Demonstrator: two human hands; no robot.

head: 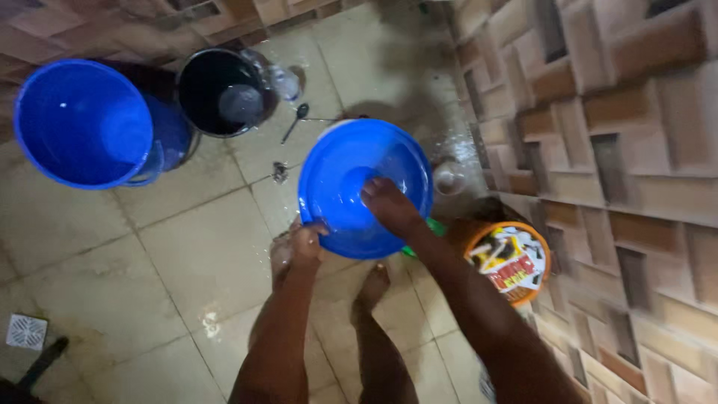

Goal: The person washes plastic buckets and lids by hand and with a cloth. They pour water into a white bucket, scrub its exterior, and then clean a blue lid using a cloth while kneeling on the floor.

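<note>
Blue basin (351,161): it is held tilted above the tiled floor (187,254), near the middle of the view and close to the patterned wall (598,135) on the right. Its rim is gripped at the lower left by the left hand (303,243), fingers closed around the edge. The right hand (389,203) is pressed flat inside the bowl, against its inner surface; whether a cloth or sponge is held under it cannot be told.

Progress, as judged from this view: washing of the basin is under way and not finished. The inner surface shows a wet sheen, and water is seen spread over the floor tiles toward the far edge. The basin has not yet been set down or put aside.

Items nearby: a large blue bucket (82,123) stands at the far left of the floor, with a black bucket (221,90) just beside it. A spoon (294,121) lies on the tiles beyond the basin. An orange tub (508,258) with a printed lid rests against the wall at the right. A floor drain (26,331) is set at the near left corner. Bare feet are visible beneath the basin.
</note>
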